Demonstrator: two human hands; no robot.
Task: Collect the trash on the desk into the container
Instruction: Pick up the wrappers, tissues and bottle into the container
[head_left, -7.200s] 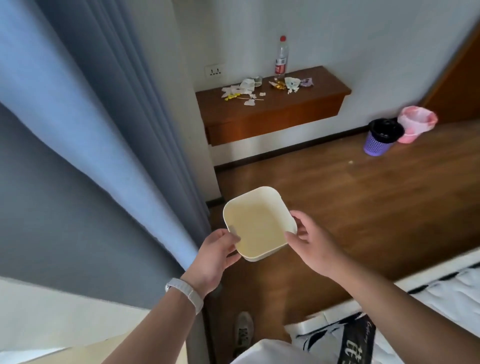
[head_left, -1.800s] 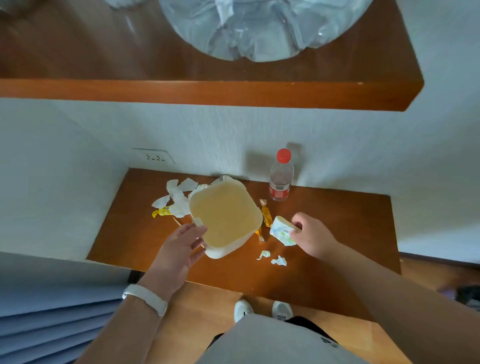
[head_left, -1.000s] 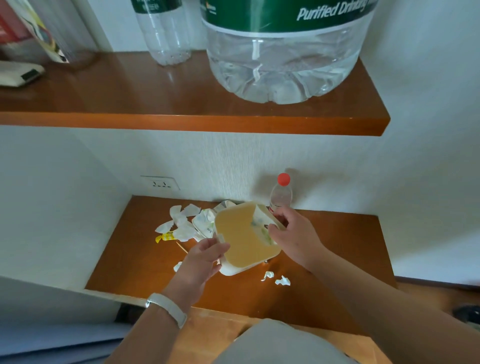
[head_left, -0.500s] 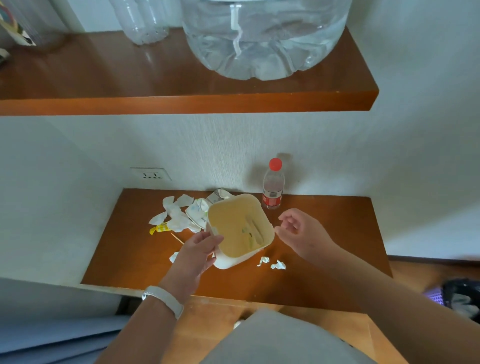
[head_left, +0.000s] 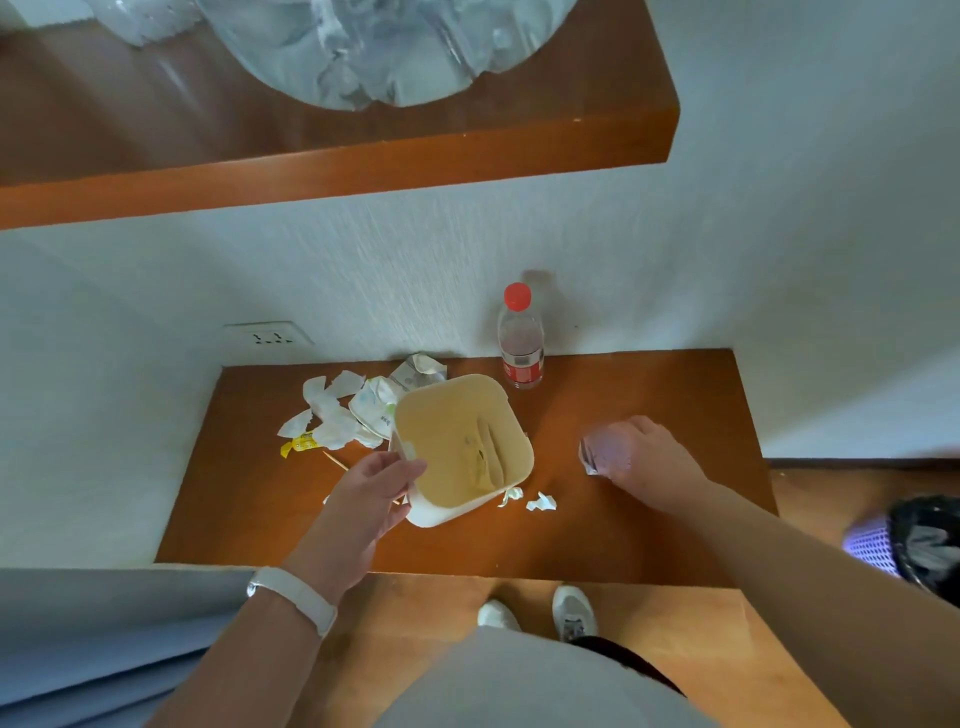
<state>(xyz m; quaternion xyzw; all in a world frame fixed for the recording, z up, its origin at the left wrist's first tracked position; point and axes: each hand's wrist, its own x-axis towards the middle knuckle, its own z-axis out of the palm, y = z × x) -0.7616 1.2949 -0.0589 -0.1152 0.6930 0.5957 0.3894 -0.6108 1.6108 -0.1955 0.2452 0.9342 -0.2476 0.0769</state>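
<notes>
Left hand (head_left: 369, 493) grips the cream container (head_left: 462, 447) mid-frame. Right hand (head_left: 644, 462) closes around a pale purple wrapper (head_left: 602, 449) on the desk (head_left: 649, 525).

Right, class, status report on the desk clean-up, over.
Left hand holds the container by its rim, tilted. Right hand closing on a pinkish wrapper. Paper scraps remain left of the container; nothing blocking.

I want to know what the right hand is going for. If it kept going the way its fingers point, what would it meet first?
The right hand points left; its fingers already rest on the crumpled pinkish wrapper. Past that comes bare desk, then probably the container, though depth is unclear.
</notes>
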